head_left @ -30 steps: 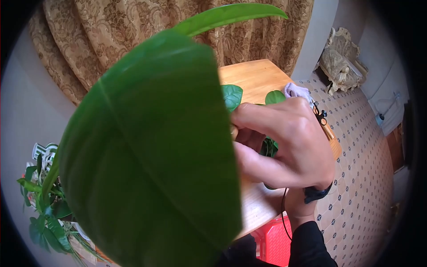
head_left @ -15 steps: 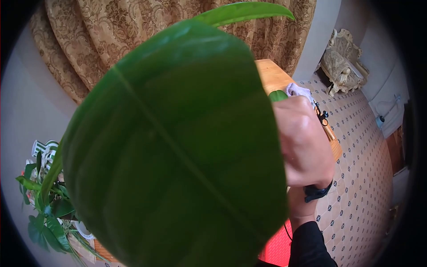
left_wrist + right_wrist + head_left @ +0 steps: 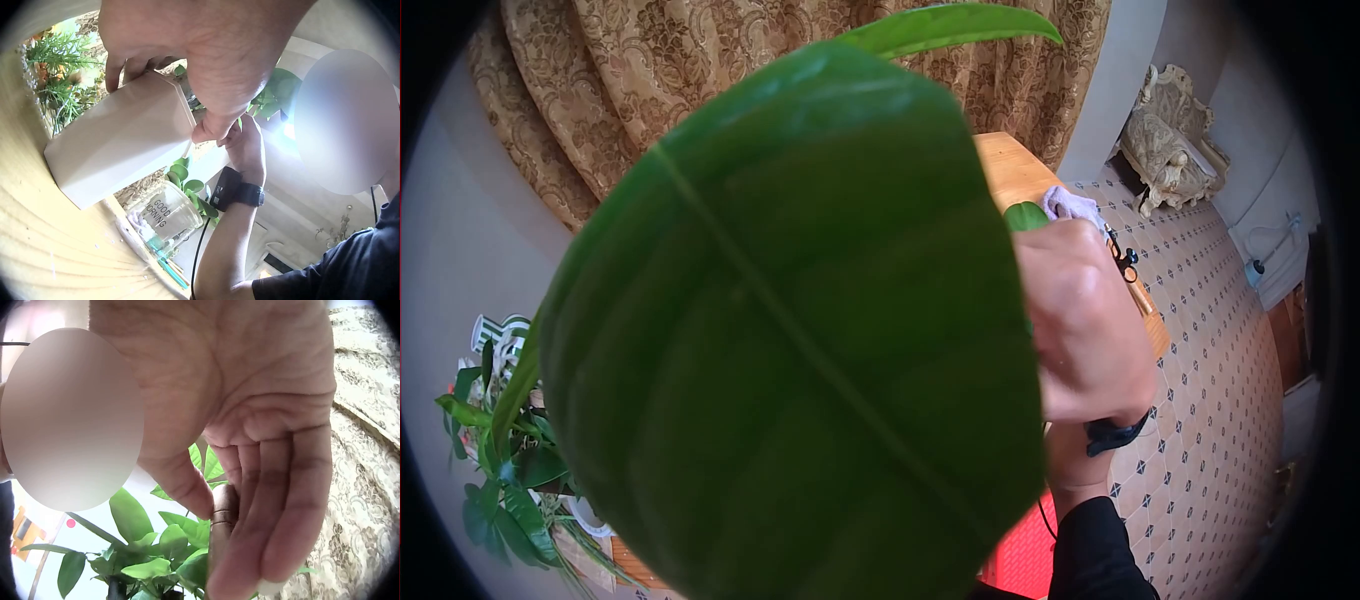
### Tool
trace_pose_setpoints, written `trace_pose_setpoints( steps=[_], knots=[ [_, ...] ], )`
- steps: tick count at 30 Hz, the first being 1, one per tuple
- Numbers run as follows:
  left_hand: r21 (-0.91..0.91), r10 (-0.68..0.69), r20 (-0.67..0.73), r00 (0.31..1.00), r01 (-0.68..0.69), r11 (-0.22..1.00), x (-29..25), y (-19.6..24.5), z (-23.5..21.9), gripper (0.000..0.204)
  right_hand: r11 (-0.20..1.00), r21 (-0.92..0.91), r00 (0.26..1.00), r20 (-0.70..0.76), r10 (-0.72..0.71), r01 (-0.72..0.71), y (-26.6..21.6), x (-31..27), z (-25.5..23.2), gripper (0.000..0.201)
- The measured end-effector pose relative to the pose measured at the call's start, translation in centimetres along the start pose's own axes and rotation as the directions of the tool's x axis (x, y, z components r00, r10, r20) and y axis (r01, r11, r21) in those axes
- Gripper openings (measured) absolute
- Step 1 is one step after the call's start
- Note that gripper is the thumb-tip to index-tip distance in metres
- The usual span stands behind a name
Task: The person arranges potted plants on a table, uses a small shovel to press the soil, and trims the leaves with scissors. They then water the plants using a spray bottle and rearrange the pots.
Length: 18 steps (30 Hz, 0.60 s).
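Observation:
A large green leaf (image 3: 790,330) fills the middle of the head view and hides my left hand there. In the left wrist view my left hand (image 3: 200,56) grips a tilted white planter (image 3: 119,137), thumb at its rim and fingers along the far side. My right hand (image 3: 1090,320) is partly behind the leaf, with its fingers hidden. Seen from the right wrist, that hand's thumb and fingers curl around a brown stem-like piece (image 3: 220,540), among green leaves (image 3: 172,540); I cannot tell exactly what this piece is.
A clear cup marked GOOD MORNING (image 3: 159,215) stands near the planter. A lilac cloth (image 3: 1072,205) and a black tool (image 3: 1125,262) lie at the wooden table's (image 3: 1010,165) right side. Potted greenery (image 3: 515,460) is at left, a red stool (image 3: 1022,560) below.
The large leaf has shifted right over the first half second, covering the right hand's fingers and more of the table. Since then, almost nothing has moved.

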State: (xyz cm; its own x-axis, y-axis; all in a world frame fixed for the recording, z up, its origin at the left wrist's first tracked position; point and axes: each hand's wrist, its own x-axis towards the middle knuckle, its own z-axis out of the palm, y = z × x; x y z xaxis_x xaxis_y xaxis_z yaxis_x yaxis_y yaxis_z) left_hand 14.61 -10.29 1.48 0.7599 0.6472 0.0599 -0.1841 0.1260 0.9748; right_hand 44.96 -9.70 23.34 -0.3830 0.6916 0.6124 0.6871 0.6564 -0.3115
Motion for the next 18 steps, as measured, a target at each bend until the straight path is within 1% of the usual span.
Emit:
trace_pose_setpoints(
  steps=[5, 18],
  knots=[
    [-0.116, -0.028, -0.007, 1.000, 0.027, 0.993, 0.0, 0.1, 0.3, 0.022, 0.997, 0.044, 0.992, 0.114, 0.060, -0.066, -0.3, -0.2, -0.6, 0.034],
    [-0.406, -0.102, -0.005, 0.995, 0.091, 0.909, -0.1, 0.3, 1.1, 0.021, 0.999, 0.003, 0.998, 0.057, 0.038, -0.038, -0.3, -0.1, -0.2, 0.036]
  ],
)
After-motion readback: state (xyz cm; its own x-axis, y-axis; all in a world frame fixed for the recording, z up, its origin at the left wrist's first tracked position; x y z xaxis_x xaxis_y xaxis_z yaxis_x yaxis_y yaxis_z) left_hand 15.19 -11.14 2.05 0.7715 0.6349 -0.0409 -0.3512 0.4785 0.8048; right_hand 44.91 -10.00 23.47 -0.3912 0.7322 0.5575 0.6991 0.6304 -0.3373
